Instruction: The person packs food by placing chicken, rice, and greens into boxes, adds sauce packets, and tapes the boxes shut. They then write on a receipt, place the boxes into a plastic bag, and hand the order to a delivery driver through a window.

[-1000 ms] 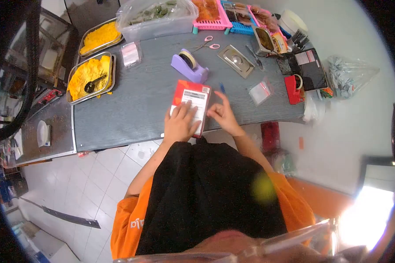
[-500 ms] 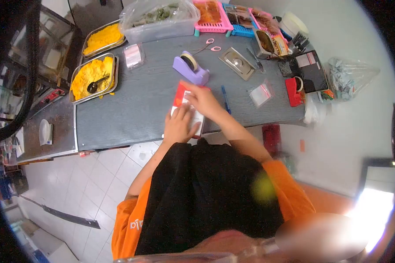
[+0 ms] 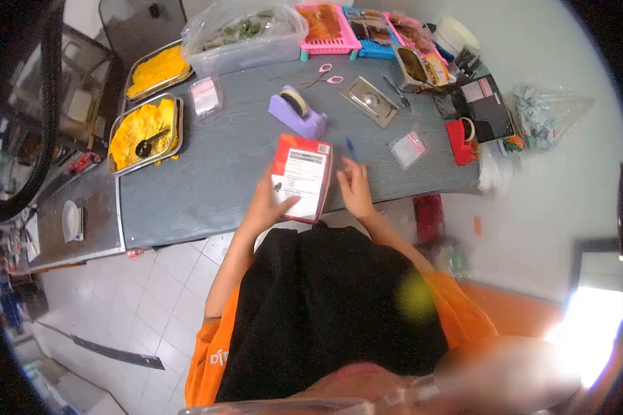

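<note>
A red box with a printed white label point(image 3: 304, 176) is at the table's front edge, in front of my body. My left hand point(image 3: 265, 204) grips its left side, thumb across the lower part of the label. To the right of the box is my right hand point(image 3: 356, 194), fingers loosely bent and apart, with nothing seen in them. Its fingertips reach the near end of a blue pen point(image 3: 351, 147) that lies on the table. Just beyond the box stands a purple tape dispenser point(image 3: 298, 119).
Trays of yellow food point(image 3: 180, 135) stand at the left. A plastic-lined tub of greens point(image 3: 246, 55) and pink baskets point(image 3: 332, 48) line the back. Scissors point(image 3: 320, 75), a metal lid point(image 3: 369, 102), a small plastic bag point(image 3: 410, 147) and a red tape dispenser point(image 3: 458, 144) lie rightward.
My right hand has come off the box and moved right, beside the pen. The label now shows fully, and my left hand has shifted to the box's left side.
</note>
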### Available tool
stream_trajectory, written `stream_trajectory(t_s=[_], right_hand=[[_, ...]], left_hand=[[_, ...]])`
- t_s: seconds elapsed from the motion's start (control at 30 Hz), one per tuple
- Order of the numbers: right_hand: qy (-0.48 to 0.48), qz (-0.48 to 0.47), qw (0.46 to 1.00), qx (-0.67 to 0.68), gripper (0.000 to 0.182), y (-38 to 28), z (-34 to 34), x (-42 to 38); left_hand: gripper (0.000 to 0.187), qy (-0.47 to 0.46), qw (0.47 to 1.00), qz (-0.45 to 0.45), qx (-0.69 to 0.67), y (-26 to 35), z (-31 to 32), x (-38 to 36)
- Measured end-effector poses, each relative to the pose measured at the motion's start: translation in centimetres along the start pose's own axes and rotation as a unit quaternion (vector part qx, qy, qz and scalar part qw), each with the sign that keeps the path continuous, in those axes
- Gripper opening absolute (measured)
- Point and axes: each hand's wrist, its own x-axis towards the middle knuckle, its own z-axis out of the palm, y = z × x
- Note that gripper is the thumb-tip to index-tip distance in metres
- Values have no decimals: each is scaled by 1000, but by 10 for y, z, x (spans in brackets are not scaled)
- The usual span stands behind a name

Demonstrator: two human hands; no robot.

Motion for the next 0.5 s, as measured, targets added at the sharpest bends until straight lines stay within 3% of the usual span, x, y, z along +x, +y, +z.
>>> stream_trajectory(t_s=[0.1, 0.27, 0.37, 0.4, 0.43, 0.5], right_hand=[[11, 20, 998, -52, 31, 52, 7, -8], [29, 14, 999, 9, 26, 28, 17, 79], [49, -51, 996, 48, 30, 32, 46, 139], [-100, 133, 980, 110, 32, 14, 43, 156], [-246, 309, 904, 163, 34, 5, 43, 166], [-283, 302, 879, 235, 37, 9, 42, 171]], left_hand=[[77, -14, 998, 9, -57, -2, 2, 2], [76, 0, 999, 4, -35, -12, 5, 0], [75, 0, 998, -10, -57, -10, 7, 1], [75, 0, 996, -28, -81, -9, 6, 1], [75, 6, 996, -31, -78, -8, 6, 2], [76, -4, 994, -63, -86, -5, 5, 1]])
